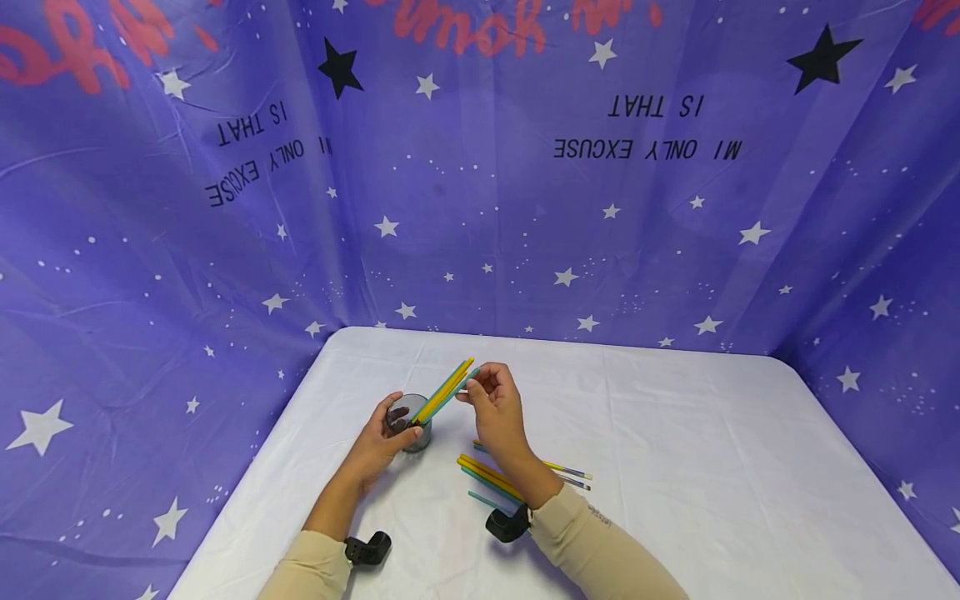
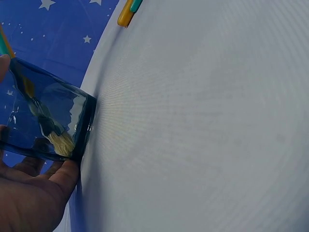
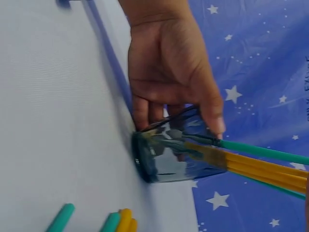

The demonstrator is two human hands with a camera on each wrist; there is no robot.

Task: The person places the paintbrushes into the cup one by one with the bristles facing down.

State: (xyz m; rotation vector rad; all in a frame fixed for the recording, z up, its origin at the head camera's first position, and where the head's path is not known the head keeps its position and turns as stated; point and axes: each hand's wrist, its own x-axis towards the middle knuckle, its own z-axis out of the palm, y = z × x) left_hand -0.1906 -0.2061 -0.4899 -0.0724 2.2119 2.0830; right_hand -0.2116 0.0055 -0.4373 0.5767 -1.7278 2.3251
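A smoky clear glass [image 1: 411, 403] stands on the white table, with my left hand [image 1: 377, 452] gripping it around the side, thumb near the rim. Several paintbrushes [image 1: 446, 392] with yellow and green handles lean out of it to the right, bristles down; pale bristles [image 2: 62, 144] show through the glass wall near its base in the left wrist view. At the upper end of these handles, my right hand [image 1: 501, 414] pinches a green-handled paintbrush between thumb and fingers. The right wrist view catches only a sliver of that hand at its right edge.
More paintbrushes [image 1: 491, 478] lie on the white tablecloth [image 1: 675, 467] beneath my right forearm, bristle ends to the right. Black wrist cameras [image 1: 367, 549] sit on both wrists. A purple star-print curtain [image 1: 487, 208] encloses the table at the back and sides.
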